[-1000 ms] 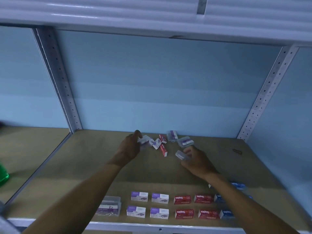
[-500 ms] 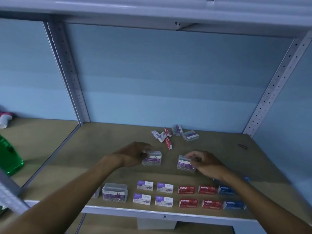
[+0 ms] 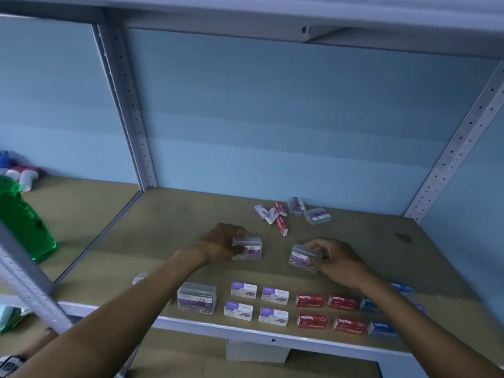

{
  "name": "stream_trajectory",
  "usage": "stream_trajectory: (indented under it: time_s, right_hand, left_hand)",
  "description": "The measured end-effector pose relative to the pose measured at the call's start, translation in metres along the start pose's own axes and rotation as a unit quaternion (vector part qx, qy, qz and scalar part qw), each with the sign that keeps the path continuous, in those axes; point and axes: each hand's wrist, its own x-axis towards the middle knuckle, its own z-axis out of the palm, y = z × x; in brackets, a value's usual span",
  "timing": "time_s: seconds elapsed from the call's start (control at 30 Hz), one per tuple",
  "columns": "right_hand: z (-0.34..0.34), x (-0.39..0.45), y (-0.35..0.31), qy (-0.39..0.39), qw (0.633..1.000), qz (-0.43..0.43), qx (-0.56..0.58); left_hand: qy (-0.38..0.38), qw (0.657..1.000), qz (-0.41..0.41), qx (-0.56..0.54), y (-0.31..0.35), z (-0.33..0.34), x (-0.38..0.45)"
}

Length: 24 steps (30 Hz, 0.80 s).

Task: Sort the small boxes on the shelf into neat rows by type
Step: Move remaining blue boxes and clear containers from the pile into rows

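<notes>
While each hand grips a clear clip box, left hand (image 3: 222, 242) on one (image 3: 247, 248), right hand (image 3: 334, 259) on another (image 3: 301, 258), set both squarely beside the clear box (image 3: 197, 298) in the front row.

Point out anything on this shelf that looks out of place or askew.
The loose pile at the back of the shelf stands out: white-purple, red and clear boxes lie tilted and mixed, unlike the straight front rows. A small dark object lies alone to the right; too small to identify.
</notes>
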Motion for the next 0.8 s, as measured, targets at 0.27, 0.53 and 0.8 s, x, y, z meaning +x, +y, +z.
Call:
stream_trajectory:
  time_s: [0.27, 0.53, 0.8]
  right_hand:
    - [0.041, 0.008, -0.076, -0.033, 0.996, -0.077, 0.04]
    - [0.091, 0.014, -0.134, -0.069, 0.989, -0.128, 0.017]
    - [0.116, 0.019, -0.149, -0.103, 0.986, -0.132, -0.012]
  left_hand:
    - [0.046, 0.999, -0.021, -0.018, -0.042, -0.055, -0.04]
    - [0.026, 0.998, -0.049, -0.011, -0.101, -0.095, -0.093]
    - [-0.039, 0.999, -0.034, -0.015, -0.121, -0.09, -0.109]
